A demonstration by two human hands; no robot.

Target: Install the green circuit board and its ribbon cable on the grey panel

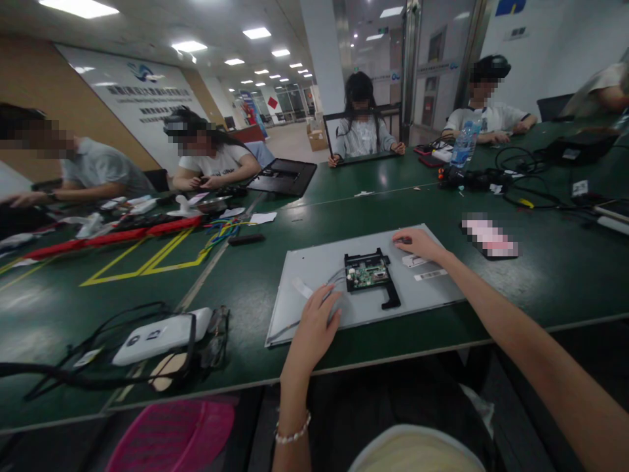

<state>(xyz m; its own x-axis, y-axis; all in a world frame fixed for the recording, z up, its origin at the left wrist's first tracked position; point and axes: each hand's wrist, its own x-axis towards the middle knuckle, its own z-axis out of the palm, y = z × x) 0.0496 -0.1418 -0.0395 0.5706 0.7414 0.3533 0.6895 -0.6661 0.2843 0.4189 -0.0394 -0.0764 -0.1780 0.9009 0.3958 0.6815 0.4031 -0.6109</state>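
A flat grey panel [314, 265], like the back of a display, lies in front of me on the green table. On its middle sits a black plastic bracket [391, 292] around a green circuit board [366, 275]. Thin grey wires [337, 275] lead from the board's left side toward my left hand [314, 324]. That hand rests over the panel's near left part, fingers apart. My right hand [421, 244] is at the panel's far right part, beside a white label [413, 261]. Its fingers are curled together; whatever they may hold is hidden.
A pink phone [490, 237] lies to the right. White device [160, 337], glasses [216, 337] and black cables [59, 375] are at left. Farther off are a water bottle [462, 144], a black frame [285, 177] and several co-workers. A pink basket [170, 436] stands below the edge.
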